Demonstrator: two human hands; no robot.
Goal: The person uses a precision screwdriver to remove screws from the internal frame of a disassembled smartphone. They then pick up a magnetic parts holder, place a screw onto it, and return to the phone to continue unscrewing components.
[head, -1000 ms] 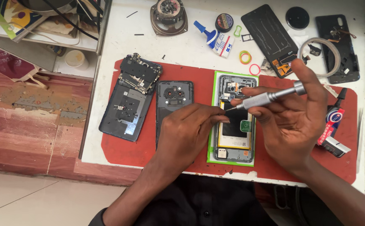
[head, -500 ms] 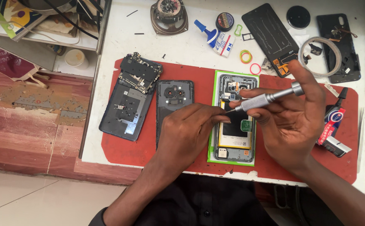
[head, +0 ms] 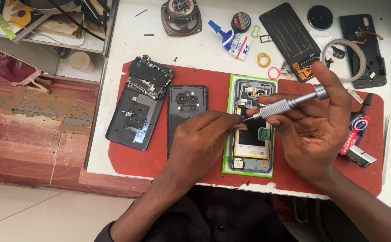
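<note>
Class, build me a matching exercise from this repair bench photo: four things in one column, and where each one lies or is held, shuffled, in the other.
Things
1. Silver screwdriver
2. Opened phone
3. Grey back cover
4. Rubber bands

Places
A. On white tabletop, above red mat
B. Held in right hand
C. On green-edged pad
D. On red mat, left of the opened phone

Pairs: 1-B, 2-C, 3-D, 4-A

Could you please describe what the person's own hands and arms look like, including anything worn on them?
Both hands are bare: no gloves, rings, watch or bracelet show on the left hand or the right hand. The forearms are uncovered. A dark sleeve edge shows at the left arm's lower end, matching the dark buttoned garment.
</note>
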